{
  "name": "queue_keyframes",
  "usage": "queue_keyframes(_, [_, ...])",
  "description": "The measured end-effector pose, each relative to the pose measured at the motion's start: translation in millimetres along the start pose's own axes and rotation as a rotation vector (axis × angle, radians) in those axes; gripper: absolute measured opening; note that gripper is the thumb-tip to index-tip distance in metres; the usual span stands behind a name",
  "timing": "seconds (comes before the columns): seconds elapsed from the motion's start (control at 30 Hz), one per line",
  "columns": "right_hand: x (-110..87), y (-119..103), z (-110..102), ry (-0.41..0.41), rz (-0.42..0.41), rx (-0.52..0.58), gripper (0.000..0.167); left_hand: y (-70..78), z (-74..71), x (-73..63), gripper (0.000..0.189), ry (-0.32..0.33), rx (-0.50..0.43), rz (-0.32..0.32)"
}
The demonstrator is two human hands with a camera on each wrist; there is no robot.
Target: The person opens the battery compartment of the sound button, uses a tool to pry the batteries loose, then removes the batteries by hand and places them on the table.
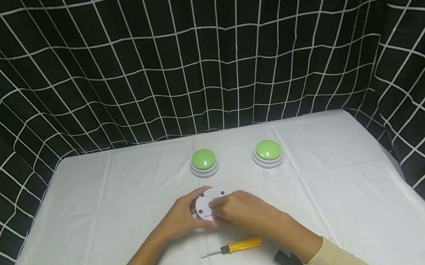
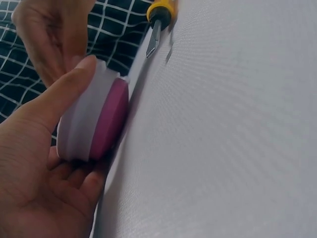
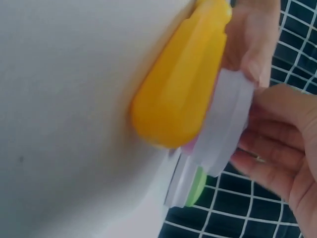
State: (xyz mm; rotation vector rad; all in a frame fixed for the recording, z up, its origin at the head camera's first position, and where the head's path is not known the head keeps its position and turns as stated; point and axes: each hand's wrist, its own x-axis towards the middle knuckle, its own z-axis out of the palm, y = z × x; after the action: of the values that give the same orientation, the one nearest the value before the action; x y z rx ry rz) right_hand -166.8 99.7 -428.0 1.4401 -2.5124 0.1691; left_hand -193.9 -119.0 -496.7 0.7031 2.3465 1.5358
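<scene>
My left hand grips the rim of a round push button with a white base, its perforated underside with dark round spots turned up. In the left wrist view its pink dome faces the table, with the left thumb over the base's edge. The right hand has its fingertips together on the underside; I cannot tell whether they pinch something small there. Nearer the body lies a flat-tipped screwdriver with a yellow handle, its shaft pointing left. In the right wrist view that yellow handle partly hides the button.
Two buttons with green domes stand farther back on the white-covered table: one green button straight beyond the hands, another green button to its right. A black curtain with a white grid encloses the back and sides.
</scene>
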Motion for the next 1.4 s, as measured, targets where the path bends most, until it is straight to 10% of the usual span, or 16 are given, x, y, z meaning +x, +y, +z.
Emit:
queue_keyframes(0.9, [2.7,-12.3,4.8,0.018,0.102,-0.201,0.02,1.0,3.9,0.1,0.093,0.005,-0.046,-0.023])
queue_keyframes(1.4, [-5.1,-0.4,-11.8,-0.026,0.206,0.027,0.037,5.3,5.9,0.1,0.096,0.008,-0.01,-0.041])
